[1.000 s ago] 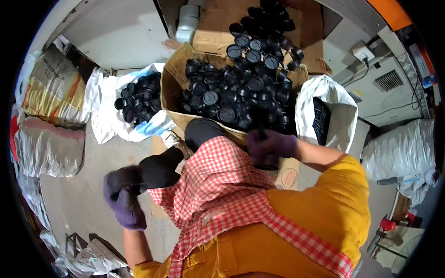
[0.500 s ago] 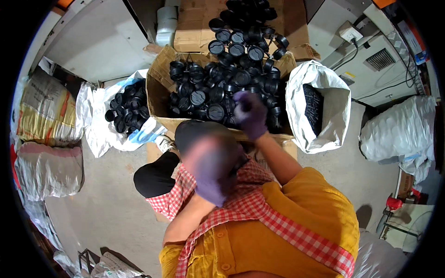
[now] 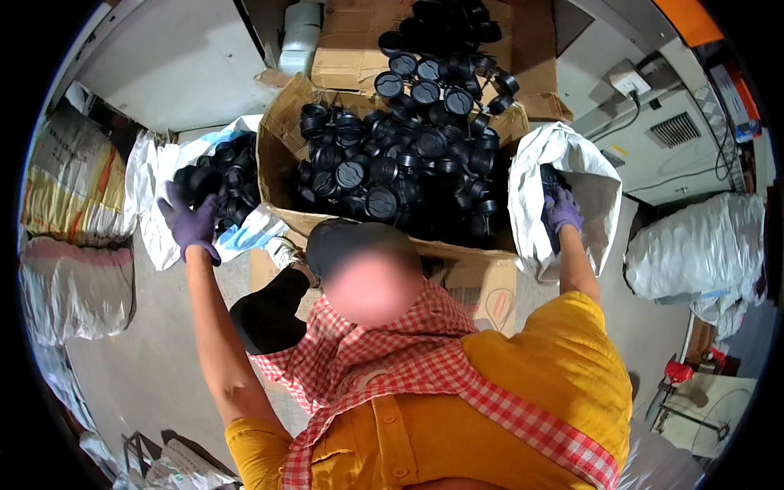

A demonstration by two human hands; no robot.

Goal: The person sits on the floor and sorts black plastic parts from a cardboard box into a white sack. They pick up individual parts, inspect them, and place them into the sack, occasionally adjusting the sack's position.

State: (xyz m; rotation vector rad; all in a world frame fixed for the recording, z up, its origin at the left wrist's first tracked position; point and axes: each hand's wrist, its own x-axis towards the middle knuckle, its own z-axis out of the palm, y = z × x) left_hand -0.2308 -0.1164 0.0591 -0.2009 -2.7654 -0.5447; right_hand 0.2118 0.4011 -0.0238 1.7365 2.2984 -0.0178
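Purple glove, left hand [image 3: 192, 222]: fingers spread apart, held over the white-and-blue sack [image 3: 145, 167], a blurred black part [image 3: 198, 186] at the fingertips, touching or just beside, cannot tell which. Purple glove, right hand [image 3: 563, 211]: inside the mouth of the white sack [image 3: 603, 175], fingers over dark pieces [image 3: 550, 177]; whether clamped on any, cannot tell.

Black round parts [image 3: 381, 202], loose: a great many in the cardboard box [image 3: 276, 126] between the two sacks, more heaped at and beyond its far rim. Progress, by judgement: one lot done, lying in the white-and-blue sack; the larger lot left, in and behind the box; depth of either heap hidden.

Obstructions: box wall beside each sack; checked apron [image 3: 392, 363] and black-clad knee [image 3: 268, 318] close before the box. Surroundings: metal cabinet [image 3: 175, 61], upper left; yellow-marked sack [image 3: 75, 184] and pale sack [image 3: 73, 286], far left; translucent bag [image 3: 690, 245], right; white plug [image 3: 630, 80] with dark cable, upper right
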